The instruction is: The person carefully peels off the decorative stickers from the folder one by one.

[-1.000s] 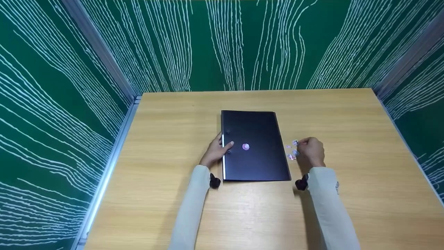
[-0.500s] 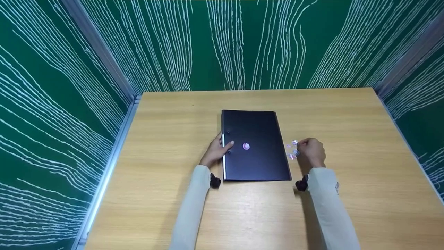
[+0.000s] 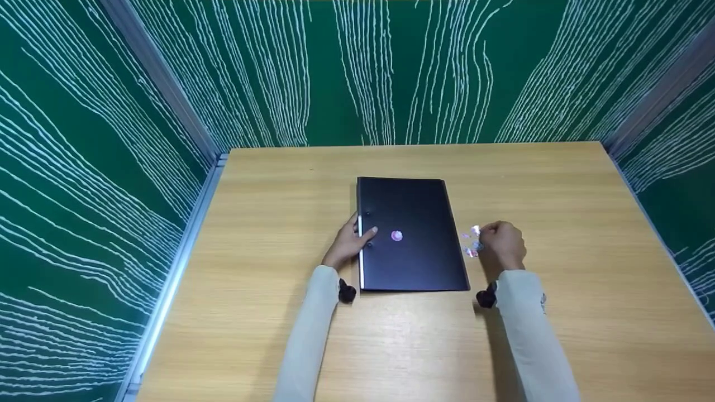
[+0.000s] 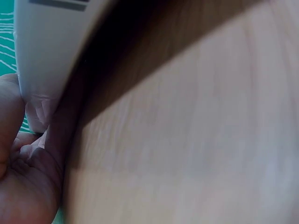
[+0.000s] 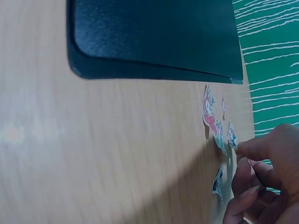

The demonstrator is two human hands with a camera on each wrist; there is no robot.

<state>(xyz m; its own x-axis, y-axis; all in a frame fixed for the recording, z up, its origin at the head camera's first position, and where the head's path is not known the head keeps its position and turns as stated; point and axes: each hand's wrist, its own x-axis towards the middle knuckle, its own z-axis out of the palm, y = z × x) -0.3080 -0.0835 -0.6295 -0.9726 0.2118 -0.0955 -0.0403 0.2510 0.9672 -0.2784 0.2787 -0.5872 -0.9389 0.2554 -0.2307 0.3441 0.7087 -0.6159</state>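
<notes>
A black folder (image 3: 413, 234) with a white strip on its left edge lies on the wooden table, a small round pink sticker (image 3: 396, 236) on its cover. My left hand (image 3: 347, 243) grips the folder's left edge, thumb on top and fingers underneath; the left wrist view shows the pale edge (image 4: 44, 51) in that grip. Right of the folder are several small shiny cut-out stickers (image 3: 471, 252). My right hand (image 3: 504, 244) has curled fingers beside them; in the right wrist view its fingertips meet the edge of one sticker (image 5: 232, 136). Whether they pinch it is hidden.
The wooden table (image 3: 268, 234) extends around the folder on all sides. Green walls (image 3: 324, 72) with white wavy lines enclose its back and sides. A metal rail (image 3: 167, 268) runs along the left edge. One more sticker (image 5: 217, 180) lies near my right fingers.
Both hands and the folder stay almost where they were. The shiny stickers by my right fingertips shift very slightly, and the glare on them changes.
</notes>
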